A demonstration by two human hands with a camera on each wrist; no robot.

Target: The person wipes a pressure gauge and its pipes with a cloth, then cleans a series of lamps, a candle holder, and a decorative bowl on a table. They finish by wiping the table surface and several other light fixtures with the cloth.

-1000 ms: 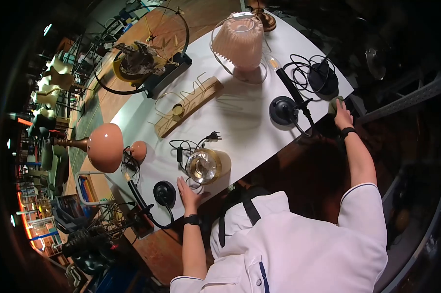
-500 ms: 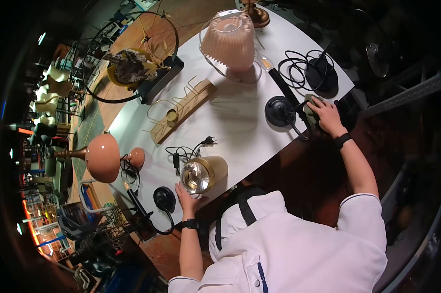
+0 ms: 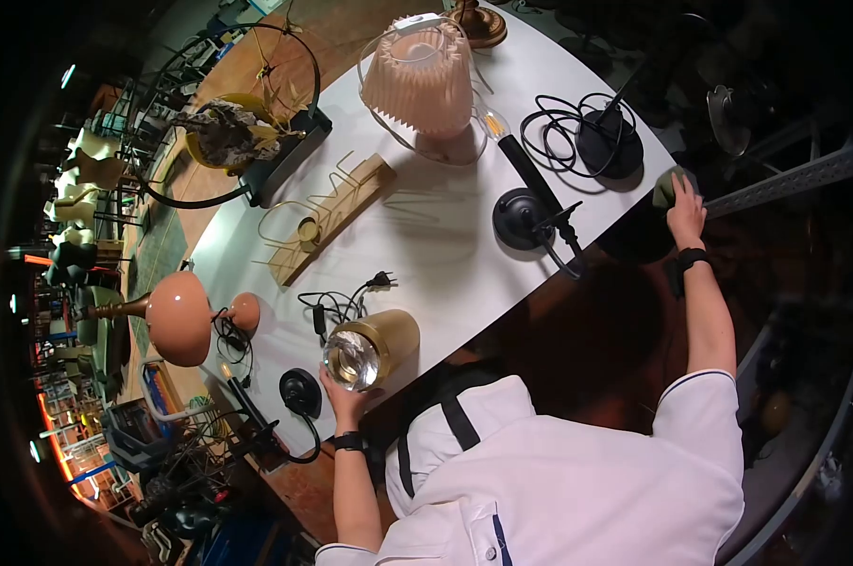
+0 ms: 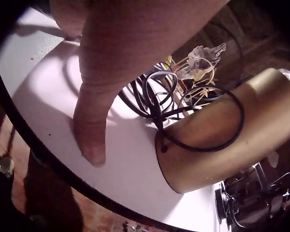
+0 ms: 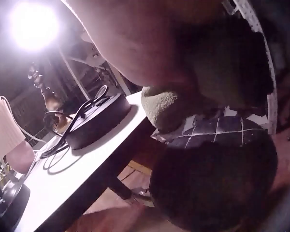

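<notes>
My right hand [image 3: 686,219] is out at the table's right corner, holding a green cloth [image 3: 665,191] beneath its fingers. In the right wrist view the fuzzy cloth [image 5: 159,107] shows at the tabletop edge, with most of the hand dark. My left hand [image 3: 348,406] is at the near edge beside a brass-coloured cylinder lamp [image 3: 401,337] with a glass top, which overlaps it in the head view. From the left wrist, its straight thumb [image 4: 93,140] points down over the white top, apart from the brass cylinder [image 4: 222,135]; the other fingers are mostly hidden.
The white table [image 3: 436,274] holds a pleated pink lamp [image 3: 422,85], a wooden bar with bent wires [image 3: 332,222], black candle-style lamps [image 3: 519,222], a cabled black round base [image 3: 608,146] and a pink dome lamp [image 3: 179,319]. A dark round seat [image 5: 212,179] stands below the right corner.
My right hand moved with the cloth from the corner in over the table beside the black lamp, then back out to the corner. The left hand stayed near the brass lamp; the view shifted.
</notes>
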